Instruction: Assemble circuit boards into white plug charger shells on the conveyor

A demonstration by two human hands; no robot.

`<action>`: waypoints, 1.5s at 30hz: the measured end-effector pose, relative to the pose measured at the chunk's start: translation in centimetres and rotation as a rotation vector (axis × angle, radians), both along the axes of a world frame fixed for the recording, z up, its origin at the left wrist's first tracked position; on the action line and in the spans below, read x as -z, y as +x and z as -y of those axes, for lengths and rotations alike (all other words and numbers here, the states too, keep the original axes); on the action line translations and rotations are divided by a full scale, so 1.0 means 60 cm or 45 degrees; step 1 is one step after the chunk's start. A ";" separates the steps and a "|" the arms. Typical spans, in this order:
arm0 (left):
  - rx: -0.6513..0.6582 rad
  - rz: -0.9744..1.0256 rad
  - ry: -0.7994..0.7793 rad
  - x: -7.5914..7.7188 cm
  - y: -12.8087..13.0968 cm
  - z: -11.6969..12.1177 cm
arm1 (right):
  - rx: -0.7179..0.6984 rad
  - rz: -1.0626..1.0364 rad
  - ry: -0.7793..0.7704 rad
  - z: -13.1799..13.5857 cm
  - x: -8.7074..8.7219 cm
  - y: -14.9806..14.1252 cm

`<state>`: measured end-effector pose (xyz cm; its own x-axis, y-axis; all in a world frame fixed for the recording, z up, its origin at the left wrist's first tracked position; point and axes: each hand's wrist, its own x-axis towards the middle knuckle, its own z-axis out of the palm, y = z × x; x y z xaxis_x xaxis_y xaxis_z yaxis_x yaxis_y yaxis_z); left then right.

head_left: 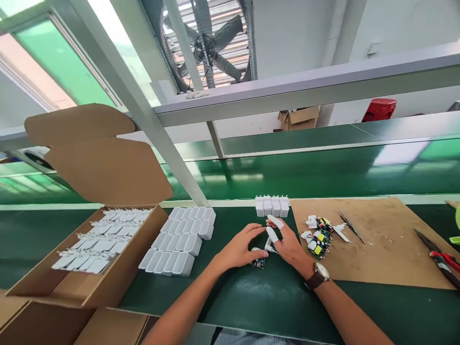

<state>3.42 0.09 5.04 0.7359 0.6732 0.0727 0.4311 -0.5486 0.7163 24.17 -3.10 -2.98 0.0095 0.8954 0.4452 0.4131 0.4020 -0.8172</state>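
Low over the green bench, my two hands work close together. My left hand curls its thumb and fingers around a small circuit board, which shows partly below the thumb. My right hand has white covers on two fingertips and a watch at the wrist. Its fingers close over a small white plastic piece, partly hidden between the hands. Just beyond them stands a short row of white plug housings. To the right lies a cluster of circuit boards with yellow and black parts and white plug pieces.
White rectangular cases stand in rows at left, beside an open cardboard box of white plug parts. On the brown board at right lie tweezers and red-and-black pliers. A metal frame post rises behind the cases.
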 end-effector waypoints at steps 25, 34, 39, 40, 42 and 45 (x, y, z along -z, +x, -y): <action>-0.119 -0.118 0.149 0.023 -0.058 -0.033 | -0.183 0.190 -0.157 0.011 -0.045 0.041; -0.355 0.238 -0.013 0.110 -0.043 -0.030 | -0.145 -0.006 -0.057 0.020 -0.039 0.020; -0.217 0.302 0.236 0.106 -0.042 -0.027 | -0.068 0.349 0.204 0.030 -0.064 0.002; -0.206 0.307 0.246 0.105 -0.042 -0.027 | -0.049 0.409 0.247 0.030 -0.065 0.001; -0.211 0.322 0.230 0.104 -0.041 -0.027 | -0.015 0.508 0.299 0.030 -0.065 -0.002; -0.222 0.345 0.204 0.109 -0.040 -0.026 | 0.000 0.573 0.313 0.029 -0.064 -0.003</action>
<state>1.02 1.67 -1.48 0.5504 0.7513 0.3642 0.3345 -0.5981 0.7283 24.01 -4.85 0.88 -0.2317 0.7638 0.6024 0.7020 0.5599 -0.4400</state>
